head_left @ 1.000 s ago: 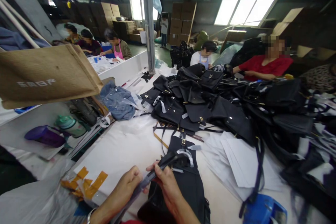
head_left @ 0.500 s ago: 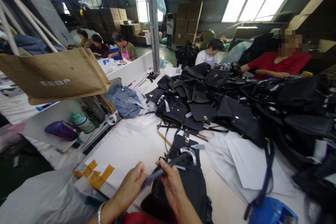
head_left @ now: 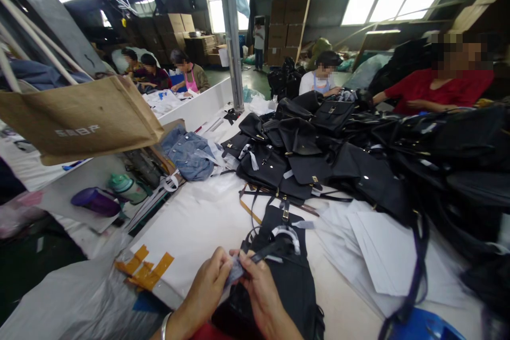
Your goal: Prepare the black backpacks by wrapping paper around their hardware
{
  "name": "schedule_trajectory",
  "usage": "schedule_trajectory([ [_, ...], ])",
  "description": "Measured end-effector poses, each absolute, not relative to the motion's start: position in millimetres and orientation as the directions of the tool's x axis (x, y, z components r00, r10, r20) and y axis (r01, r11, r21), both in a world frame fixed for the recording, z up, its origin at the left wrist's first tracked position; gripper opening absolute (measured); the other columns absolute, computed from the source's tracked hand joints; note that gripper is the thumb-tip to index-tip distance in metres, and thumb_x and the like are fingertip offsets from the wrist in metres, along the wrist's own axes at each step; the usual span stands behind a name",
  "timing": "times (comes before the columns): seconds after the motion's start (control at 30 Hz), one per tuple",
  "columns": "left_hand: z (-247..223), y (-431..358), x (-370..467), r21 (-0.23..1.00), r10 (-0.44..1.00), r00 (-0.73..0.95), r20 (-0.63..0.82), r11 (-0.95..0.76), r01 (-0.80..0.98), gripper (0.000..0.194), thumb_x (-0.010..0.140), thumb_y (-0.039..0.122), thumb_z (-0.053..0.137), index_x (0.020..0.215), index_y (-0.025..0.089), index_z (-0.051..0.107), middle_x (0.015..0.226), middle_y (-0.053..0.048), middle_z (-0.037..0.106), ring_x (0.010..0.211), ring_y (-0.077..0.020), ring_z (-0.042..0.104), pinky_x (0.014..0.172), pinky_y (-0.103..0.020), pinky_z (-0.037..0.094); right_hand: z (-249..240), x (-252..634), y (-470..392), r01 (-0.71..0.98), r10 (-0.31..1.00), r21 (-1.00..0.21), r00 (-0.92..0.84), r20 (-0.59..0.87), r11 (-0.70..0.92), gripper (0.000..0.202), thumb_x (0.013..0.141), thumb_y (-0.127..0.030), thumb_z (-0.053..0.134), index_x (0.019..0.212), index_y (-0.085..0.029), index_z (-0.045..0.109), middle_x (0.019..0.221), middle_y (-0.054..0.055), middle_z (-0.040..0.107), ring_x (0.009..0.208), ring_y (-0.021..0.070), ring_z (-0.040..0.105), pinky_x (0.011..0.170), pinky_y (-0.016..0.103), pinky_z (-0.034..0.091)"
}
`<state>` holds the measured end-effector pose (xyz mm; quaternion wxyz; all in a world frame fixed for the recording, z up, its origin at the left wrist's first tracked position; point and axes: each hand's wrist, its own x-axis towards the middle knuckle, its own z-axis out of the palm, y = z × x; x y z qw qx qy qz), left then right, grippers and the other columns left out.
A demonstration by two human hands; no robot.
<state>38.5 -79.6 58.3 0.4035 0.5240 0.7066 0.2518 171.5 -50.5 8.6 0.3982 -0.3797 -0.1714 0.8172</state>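
Note:
A black bag [head_left: 292,276] lies on the white table in front of me, its gold-coloured buckle at the top and a wrapped handle below it. My right hand [head_left: 257,281] pinches the bag's black strap [head_left: 265,251] over its left side. Close beside it, my left hand [head_left: 213,276] is closed on a piece of thin, clear wrapping [head_left: 235,270] at the strap's end. The fingertips of both hands nearly meet.
Many black bags [head_left: 298,138] are heaped across the back and right. White sheets [head_left: 386,249] lie right of my bag, a blue object [head_left: 426,324] below them. Denim cloth [head_left: 189,154], a brown bag [head_left: 79,119] and bottles [head_left: 95,201] are left. Several people sit beyond.
My left hand has moved slightly right, closer to my right hand. The clear wrapping, stretched along the strap before, is now bunched between the fingers. The view has shifted a little.

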Motion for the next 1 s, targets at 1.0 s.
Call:
schedule_trajectory([
  [1.0, 18.1, -10.0, 46.1, 0.701, 0.911, -0.139, -0.388, 0.389, 0.597, 0.023, 0.091, 0.039, 0.037, 0.075, 0.024, 0.042, 0.065, 0.003, 0.056, 0.066, -0.0174, 0.054, 0.061, -0.027, 0.035, -21.7, 180.3, 8.6, -0.542, 0.64, -0.383, -0.437, -0.632, -0.748, 0.041, 0.071, -0.049, 0.076, 0.096, -0.019, 0.064, 0.096, 0.006, 0.07, 0.082, 0.0193, 0.065, 0.067, 0.029, 0.051],
])
